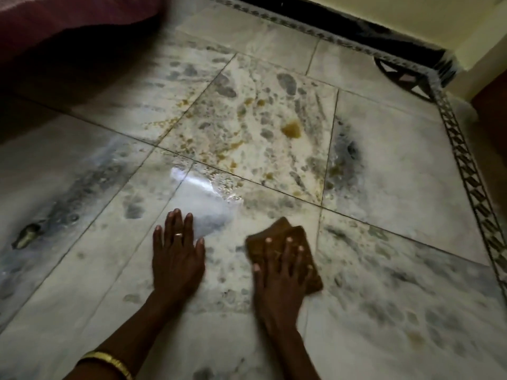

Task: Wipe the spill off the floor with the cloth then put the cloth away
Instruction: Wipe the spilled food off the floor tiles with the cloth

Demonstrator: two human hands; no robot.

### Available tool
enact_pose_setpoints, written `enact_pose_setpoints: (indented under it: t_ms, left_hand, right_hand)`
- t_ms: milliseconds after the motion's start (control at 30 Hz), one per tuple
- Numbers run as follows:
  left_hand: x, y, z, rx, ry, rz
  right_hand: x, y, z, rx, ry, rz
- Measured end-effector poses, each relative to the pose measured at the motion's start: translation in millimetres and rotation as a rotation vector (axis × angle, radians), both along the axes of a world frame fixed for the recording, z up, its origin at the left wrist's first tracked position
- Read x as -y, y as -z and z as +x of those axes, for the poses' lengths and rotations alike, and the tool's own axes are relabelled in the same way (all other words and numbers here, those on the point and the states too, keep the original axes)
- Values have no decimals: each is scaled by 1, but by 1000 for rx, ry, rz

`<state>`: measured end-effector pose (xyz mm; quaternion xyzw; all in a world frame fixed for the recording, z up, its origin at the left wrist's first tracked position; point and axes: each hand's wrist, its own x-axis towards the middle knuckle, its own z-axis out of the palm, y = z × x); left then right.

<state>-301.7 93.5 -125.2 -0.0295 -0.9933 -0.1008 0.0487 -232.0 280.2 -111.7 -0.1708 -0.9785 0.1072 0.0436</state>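
Observation:
A yellowish-brown spill [291, 129] lies in a puddle and scattered streaks on the pale marble floor [384, 160], ahead of both hands. My right hand [281, 272] presses flat with spread fingers on a folded brown cloth [277, 234], which rests on the floor short of the spill. My left hand [177, 255] lies flat on the bare floor to the left of the cloth, fingers apart, holding nothing. A wet shiny patch [203, 187] sits just beyond the left hand.
A dark red fabric edge [68, 20] hangs over the floor at the top left, with shadow under it. A patterned tile border [466, 165] runs along the right and back, meeting a yellow wall [411, 15]. A small dark mark [27, 234] lies on the floor at far left.

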Motion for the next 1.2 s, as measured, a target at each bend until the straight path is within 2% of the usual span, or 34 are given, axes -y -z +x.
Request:
enact_pose_setpoints:
  t_ms: [67, 167, 267, 367, 467, 600, 767, 900, 1033, 1100, 1200]
  left_hand:
    - [-1, -1, 0, 14, -10, -15]
    - [-1, -4, 1, 35, -12, -4]
    - [-2, -5, 2, 43, -9, 3]
    - [-2, -7, 2, 71, -11, 11]
    - [0, -7, 5, 83, -26, 15]
    - [-5, -12, 4, 77, -21, 52]
    - [-4, -8, 0, 71, -8, 78]
    - [-7, -3, 0, 68, -10, 81]
    - [-10, -5, -2, 66, 9, 74]
    - [-14, -7, -4, 66, 39, 73]
    - [-36, -9, -9, 72, 114, 80]
  right_hand:
    - [9, -3, -13, -22, -84, 15]
    - [-30, -2, -46, -28, -205, 96]
    - [-93, -7, -59, 34, -52, 92]
    - [-132, -6, -22, 61, 123, 33]
    - [-97, -3, 28, 15, 201, 59]
    - [-36, -5, 23, 10, 175, 16]
    - [-97, -8, -19, 26, 67, 70]
    - [-134, -7, -12, 55, 198, 50]
    - [-94, -2, 3, -6, 370, 13]
    - [-79, -2, 1, -6, 348, 9]
    - [-102, -7, -3, 19, 209, 46]
